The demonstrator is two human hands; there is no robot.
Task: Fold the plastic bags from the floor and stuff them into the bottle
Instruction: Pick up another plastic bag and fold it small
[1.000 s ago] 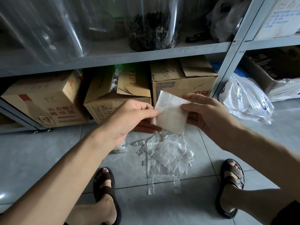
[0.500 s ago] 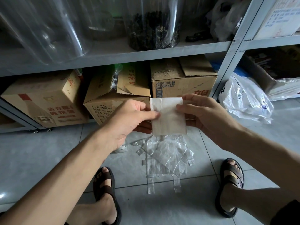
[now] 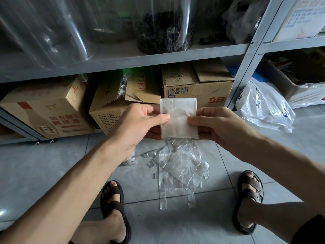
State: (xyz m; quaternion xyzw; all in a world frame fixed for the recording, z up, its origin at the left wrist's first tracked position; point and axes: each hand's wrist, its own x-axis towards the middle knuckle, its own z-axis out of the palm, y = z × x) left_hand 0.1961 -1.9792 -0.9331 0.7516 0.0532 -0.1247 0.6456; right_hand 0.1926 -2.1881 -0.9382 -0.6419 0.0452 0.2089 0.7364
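Pinching the folded bag [image 3: 178, 118] by its two side edges, the left hand [image 3: 137, 127] and right hand [image 3: 216, 125] hold it upright in the air, fingers closed on it, above the clear bags [image 3: 181, 166] lying flat on the floor [image 3: 44, 164]

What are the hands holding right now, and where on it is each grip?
One folded plastic bag: the left hand pinches its left edge, the right hand its right edge, thumbs on the front face.
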